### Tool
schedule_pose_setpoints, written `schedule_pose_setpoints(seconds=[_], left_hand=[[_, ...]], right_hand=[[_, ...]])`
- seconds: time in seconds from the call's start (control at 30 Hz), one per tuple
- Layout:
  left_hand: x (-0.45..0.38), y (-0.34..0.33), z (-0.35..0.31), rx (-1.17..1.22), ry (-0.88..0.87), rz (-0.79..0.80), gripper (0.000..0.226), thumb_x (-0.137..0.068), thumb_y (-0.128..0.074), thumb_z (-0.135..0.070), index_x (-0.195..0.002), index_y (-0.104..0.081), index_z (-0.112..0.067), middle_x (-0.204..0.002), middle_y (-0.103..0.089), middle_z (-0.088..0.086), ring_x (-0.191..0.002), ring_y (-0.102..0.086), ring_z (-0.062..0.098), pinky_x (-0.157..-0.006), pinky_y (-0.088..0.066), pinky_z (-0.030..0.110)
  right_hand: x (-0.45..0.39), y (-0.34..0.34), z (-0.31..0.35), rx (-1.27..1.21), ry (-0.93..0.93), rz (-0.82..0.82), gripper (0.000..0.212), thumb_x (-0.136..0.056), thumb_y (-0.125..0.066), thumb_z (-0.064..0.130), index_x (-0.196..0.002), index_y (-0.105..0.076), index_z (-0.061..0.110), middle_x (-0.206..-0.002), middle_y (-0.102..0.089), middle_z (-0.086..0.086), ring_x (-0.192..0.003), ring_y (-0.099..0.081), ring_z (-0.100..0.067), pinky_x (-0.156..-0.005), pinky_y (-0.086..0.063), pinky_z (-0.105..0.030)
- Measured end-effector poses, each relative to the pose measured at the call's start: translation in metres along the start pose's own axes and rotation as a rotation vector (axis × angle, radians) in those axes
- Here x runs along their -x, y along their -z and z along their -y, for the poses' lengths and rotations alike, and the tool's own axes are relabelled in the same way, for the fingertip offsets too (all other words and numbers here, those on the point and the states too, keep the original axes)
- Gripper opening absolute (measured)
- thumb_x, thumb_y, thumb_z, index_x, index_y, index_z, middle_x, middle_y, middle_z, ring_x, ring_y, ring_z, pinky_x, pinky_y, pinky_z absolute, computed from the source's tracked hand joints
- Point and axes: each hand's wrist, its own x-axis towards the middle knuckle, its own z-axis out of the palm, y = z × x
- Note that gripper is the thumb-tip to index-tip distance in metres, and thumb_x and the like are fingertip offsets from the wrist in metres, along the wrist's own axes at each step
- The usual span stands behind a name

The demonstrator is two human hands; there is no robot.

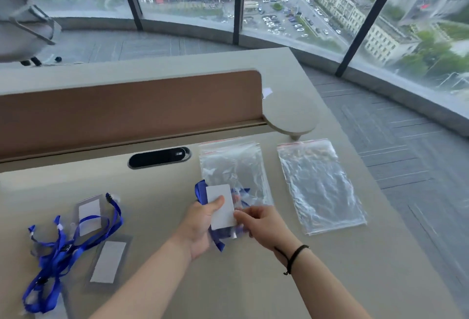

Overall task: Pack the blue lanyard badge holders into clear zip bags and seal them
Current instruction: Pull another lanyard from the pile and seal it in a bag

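My left hand (200,227) grips a badge holder with a white card (221,204) and its bunched blue lanyard (200,192), thumb across the card. My right hand (261,225) pinches the card's right edge and the lower part of a clear zip bag (233,166) lying behind it on the desk. Some blue lanyard shows through that bag's lower end. A second clear zip bag (319,186) lies flat to the right. At the left lies a pile of several badge holders (106,260) with tangled blue lanyards (61,250).
The beige desk (253,280) has a brown divider panel (127,113) at the back, a black cable slot (158,157) and a round raised disc (291,113). The desk's right edge drops to grey carpet. Large windows stand beyond.
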Motion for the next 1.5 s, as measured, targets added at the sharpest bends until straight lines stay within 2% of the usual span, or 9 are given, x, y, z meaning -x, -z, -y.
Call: schedule_pose_setpoints(seconds=[0.13, 0.27, 0.37, 0.47, 0.73, 0.97, 1.23, 1.37, 1.5], left_hand=[[-0.037, -0.058, 0.002, -0.196, -0.027, -0.076, 0.017, -0.099, -0.058, -0.01, -0.11, -0.07, -0.004, -0.104, -0.076, 0.019, -0.087, -0.073, 0.037, -0.08, -0.055, 0.066], [-0.068, -0.108, -0.001, -0.331, -0.066, -0.125, 0.015, -0.094, -0.06, -0.005, -0.108, -0.066, -0.003, -0.093, -0.077, 0.022, -0.063, -0.072, 0.027, -0.044, -0.044, 0.024], [-0.093, -0.133, -0.003, -0.434, -0.062, -0.18, 0.007, -0.084, -0.066, -0.008, -0.089, -0.062, -0.008, -0.073, -0.07, 0.012, -0.056, -0.062, 0.028, -0.046, -0.043, 0.025], [-0.117, -0.15, -0.006, -0.517, -0.064, -0.194, 0.032, -0.062, -0.07, -0.021, -0.091, -0.06, -0.011, -0.078, -0.059, 0.013, -0.065, -0.057, 0.027, -0.049, -0.042, 0.03], [-0.183, -0.168, 0.002, -0.748, -0.113, -0.221, 0.045, -0.08, -0.072, -0.011, -0.116, -0.045, -0.017, -0.099, -0.06, 0.009, -0.079, -0.063, 0.03, -0.063, -0.05, 0.033], [-0.211, -0.169, 0.003, -0.913, -0.121, -0.104, 0.065, -0.078, -0.075, -0.013, -0.125, -0.036, -0.035, -0.103, -0.063, 0.003, -0.088, -0.068, 0.026, -0.079, -0.06, 0.039], [-0.214, -0.169, 0.0, -0.922, -0.12, -0.059, 0.041, -0.081, -0.075, -0.012, -0.114, -0.056, -0.026, -0.094, -0.066, 0.007, -0.073, -0.066, 0.021, -0.061, -0.056, 0.033], [-0.208, -0.166, -0.009, -0.832, -0.086, 0.019, 0.012, -0.087, -0.074, -0.011, -0.095, -0.066, -0.013, -0.093, -0.072, 0.02, -0.075, -0.069, 0.025, -0.065, -0.054, 0.033], [-0.204, -0.173, -0.017, -0.456, -0.009, 0.096, 0.017, -0.092, -0.06, -0.001, -0.108, -0.066, -0.006, -0.103, -0.073, 0.02, -0.089, -0.068, 0.033, -0.075, -0.054, 0.04]], right_hand=[[-0.019, 0.07, -0.012, 0.03, -0.008, -0.164, 0.025, -0.086, -0.071, 0.037, -0.083, -0.073, 0.013, -0.065, -0.063, 0.001, -0.051, -0.052, -0.007, -0.055, -0.045, -0.022], [-0.057, 0.139, -0.03, 0.034, -0.049, -0.297, 0.018, -0.086, -0.07, 0.032, -0.097, -0.069, 0.018, -0.084, -0.069, -0.003, -0.064, -0.061, -0.015, -0.07, -0.055, -0.035], [-0.09, 0.183, -0.036, 0.086, -0.068, -0.364, 0.03, -0.088, -0.067, 0.031, -0.115, -0.06, 0.021, -0.094, -0.063, -0.001, -0.076, -0.063, -0.019, -0.066, -0.052, -0.029], [-0.126, 0.215, -0.035, 0.213, -0.061, -0.365, 0.036, -0.09, -0.064, 0.028, -0.125, -0.055, 0.025, -0.107, -0.063, -0.001, -0.086, -0.06, -0.018, -0.066, -0.045, -0.024], [-0.216, 0.256, -0.023, 0.762, 0.172, -0.355, 0.057, -0.088, -0.059, 0.018, -0.14, -0.041, 0.033, -0.147, -0.036, 0.009, -0.124, -0.051, -0.021, -0.089, -0.047, -0.033], [-0.25, 0.259, -0.02, 1.015, 0.244, -0.268, 0.041, -0.089, -0.054, 0.015, -0.128, -0.054, 0.029, -0.12, -0.054, 0.0, -0.103, -0.062, -0.03, -0.082, -0.049, -0.037], [-0.244, 0.264, -0.03, 0.918, 0.297, -0.253, 0.013, -0.087, -0.058, 0.022, -0.09, -0.067, 0.03, -0.1, -0.067, 0.005, -0.096, -0.062, -0.022, -0.086, -0.049, -0.035], [-0.225, 0.261, -0.04, 0.826, 0.351, -0.237, 0.013, -0.091, -0.059, 0.022, -0.09, -0.07, 0.029, -0.102, -0.062, 0.005, -0.093, -0.06, -0.019, -0.079, -0.05, -0.033], [-0.199, 0.255, -0.053, 0.753, 0.389, -0.223, 0.012, -0.092, -0.061, 0.021, -0.095, -0.071, 0.027, -0.11, -0.058, 0.007, -0.082, -0.051, -0.012, -0.074, -0.044, -0.028]])
